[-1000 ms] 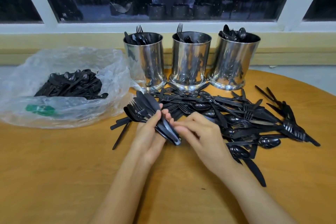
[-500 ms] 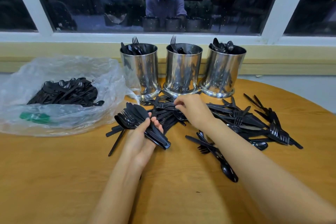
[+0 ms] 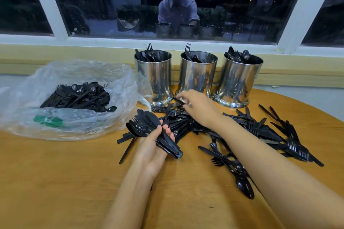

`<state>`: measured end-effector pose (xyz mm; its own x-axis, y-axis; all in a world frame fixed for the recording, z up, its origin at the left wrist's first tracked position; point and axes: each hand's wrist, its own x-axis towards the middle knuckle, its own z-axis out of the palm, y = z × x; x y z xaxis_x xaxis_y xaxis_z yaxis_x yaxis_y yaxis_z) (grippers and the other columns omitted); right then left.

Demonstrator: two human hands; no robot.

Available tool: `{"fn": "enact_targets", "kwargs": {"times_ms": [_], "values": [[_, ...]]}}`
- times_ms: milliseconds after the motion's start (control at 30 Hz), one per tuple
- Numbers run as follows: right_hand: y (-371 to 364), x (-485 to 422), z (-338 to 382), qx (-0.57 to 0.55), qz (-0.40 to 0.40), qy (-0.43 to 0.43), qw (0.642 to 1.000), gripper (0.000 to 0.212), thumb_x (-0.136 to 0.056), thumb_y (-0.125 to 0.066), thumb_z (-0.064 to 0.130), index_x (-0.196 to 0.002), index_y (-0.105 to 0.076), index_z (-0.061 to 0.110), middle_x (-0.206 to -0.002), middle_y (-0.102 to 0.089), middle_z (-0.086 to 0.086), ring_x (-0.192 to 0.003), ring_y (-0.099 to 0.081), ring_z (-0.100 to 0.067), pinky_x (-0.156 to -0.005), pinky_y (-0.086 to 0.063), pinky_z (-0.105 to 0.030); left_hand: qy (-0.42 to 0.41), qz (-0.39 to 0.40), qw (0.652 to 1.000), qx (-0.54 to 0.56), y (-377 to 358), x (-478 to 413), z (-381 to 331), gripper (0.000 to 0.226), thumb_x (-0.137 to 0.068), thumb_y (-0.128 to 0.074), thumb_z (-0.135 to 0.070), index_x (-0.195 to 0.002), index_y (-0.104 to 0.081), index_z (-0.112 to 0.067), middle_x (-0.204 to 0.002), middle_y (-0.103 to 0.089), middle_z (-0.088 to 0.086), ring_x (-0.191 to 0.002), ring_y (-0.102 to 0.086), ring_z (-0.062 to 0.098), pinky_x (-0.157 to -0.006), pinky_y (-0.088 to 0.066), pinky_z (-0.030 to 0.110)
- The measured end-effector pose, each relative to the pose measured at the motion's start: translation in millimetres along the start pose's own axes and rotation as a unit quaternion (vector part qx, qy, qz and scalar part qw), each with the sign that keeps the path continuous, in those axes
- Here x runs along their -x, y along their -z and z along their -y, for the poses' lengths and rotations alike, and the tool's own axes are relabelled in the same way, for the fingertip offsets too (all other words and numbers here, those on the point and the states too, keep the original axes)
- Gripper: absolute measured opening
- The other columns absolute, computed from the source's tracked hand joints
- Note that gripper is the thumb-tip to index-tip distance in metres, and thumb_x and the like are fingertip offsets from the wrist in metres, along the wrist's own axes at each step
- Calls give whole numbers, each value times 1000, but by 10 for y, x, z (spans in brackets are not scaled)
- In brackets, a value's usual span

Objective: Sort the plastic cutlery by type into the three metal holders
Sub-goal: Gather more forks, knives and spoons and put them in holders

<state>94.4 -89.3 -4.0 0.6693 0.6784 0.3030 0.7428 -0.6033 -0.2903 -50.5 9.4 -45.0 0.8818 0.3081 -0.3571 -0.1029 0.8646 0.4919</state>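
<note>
Tabletop (image 3: 55, 173) — left hand (image 3: 150, 152) grips cutlery bundle (image 3: 148, 124); right hand (image 3: 199, 107) pinches piece (image 3: 176, 99).

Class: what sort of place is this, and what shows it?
Probably an indoor dining or canteen area at night: a wooden table by a dark window, three metal holders and a bag of plastic cutlery.

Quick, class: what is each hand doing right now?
Left hand: grips a cutlery bundle.
Right hand: pinches one piece from the pile, type unclear.
</note>
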Motion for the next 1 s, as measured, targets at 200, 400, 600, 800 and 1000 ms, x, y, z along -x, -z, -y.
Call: {"fn": "enact_targets", "kwargs": {"times_ms": [200,400,600,800,1000], "values": [[447,347,128,-282,-190,-85,937,18,-91,-56,0,-91,-48,16,-82,-56,-2,-68,-62,-15,-64,-53,-27,5,3,1000,-3,14,5,13,14,-100,-49,-6,-104,-62,-8,-73,-62,3,-69,-57,13,-76,-50,30],[97,839,385,-579,-103,-233,775,8,-85,-71,5,-90,-65,6,-82,-71,-6,-73,-69,-16,-64,-55,-19,-4,22,997,-73,4,18,53,6,-89,-64,-5,-94,-64,-8,-75,-62,1,-66,-61,10,-77,-51,29],[-181,941,527,-553,-131,-258,781,5,-82,-75,8,-85,-70,8,-74,-73,2,-68,-66,-2,-61,-47,-11,-40,47,991,-118,-5,36,48,16,-74,-72,-15,-85,-61,-10,-74,-59,3,-73,-59,13,-82,-51,31],[-224,989,581,-541,-52,-192,817,5,-81,-76,8,-85,-73,10,-73,-69,6,-69,-61,0,-68,-50,-15,-38,33,996,-69,2,16,36,19,-75,-70,-23,-89,-65,-11,-74,-60,1,-68,-62,11,-77,-57,32],[-208,965,466,-432,-34,-138,891,10,-81,-76,13,-83,-78,22,-81,-70,8,-69,-54,2,-68,-47,-16,-1,12,1000,14,51,-23,-3,20,-98,-47,-5,-113,-59,-10,-78,-62,3,-76,-57,14,-98,-49,43]]}}
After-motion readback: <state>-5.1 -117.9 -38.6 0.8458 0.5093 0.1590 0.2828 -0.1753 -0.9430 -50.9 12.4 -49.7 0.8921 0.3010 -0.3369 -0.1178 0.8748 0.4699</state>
